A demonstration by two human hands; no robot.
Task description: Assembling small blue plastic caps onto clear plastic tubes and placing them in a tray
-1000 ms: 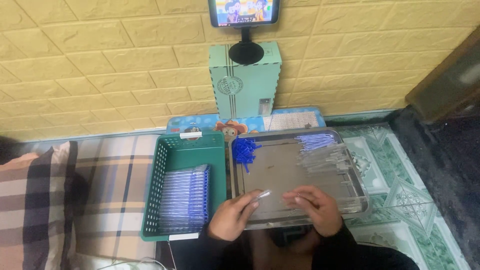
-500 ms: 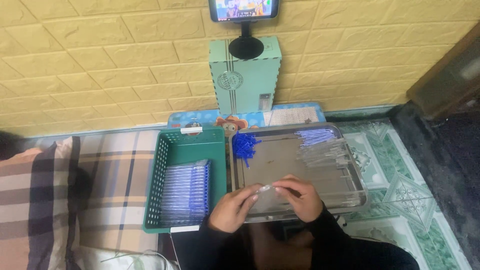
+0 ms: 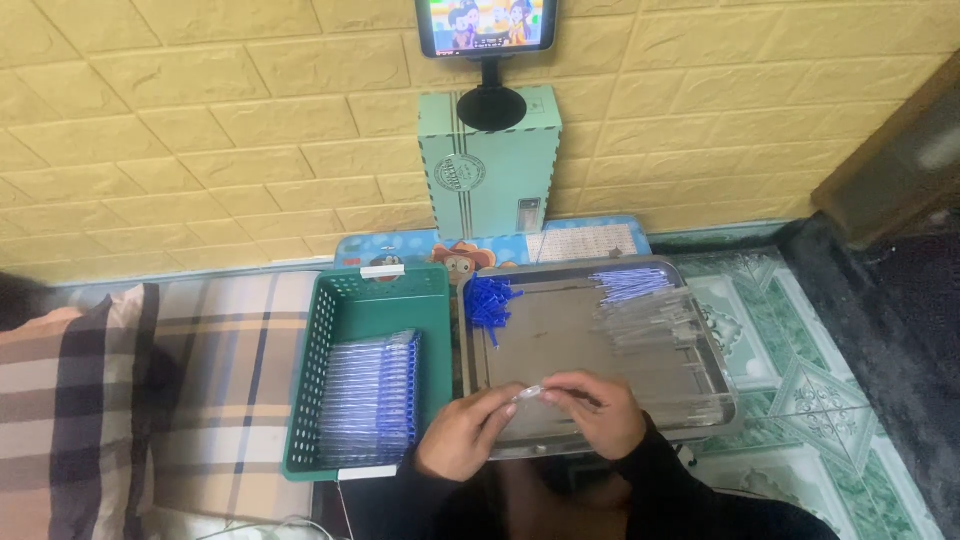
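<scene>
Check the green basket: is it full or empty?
Partly full. The green basket holds a row of blue-tipped pens across its near part; its far end shows bare floor.

Whole back wall (image 3: pixel 200 120) is that yellow faux-brick foam panel stuff, looks soft and puffy. Floor (image 3: pixel 800 400) on the right is green and white patterned tile, kinda marbled. Left side has a plaid blanket (image 3: pixel 220 370) in beige, brown and grey, with a matching striped pillow (image 3: pixel 60 400) at the edge. Top right corner shows a dark wooden piece (image 3: pixel 890 160), maybe a door frame, can't really tell. Light is flat and even, no hard shadows anywhere.
</scene>
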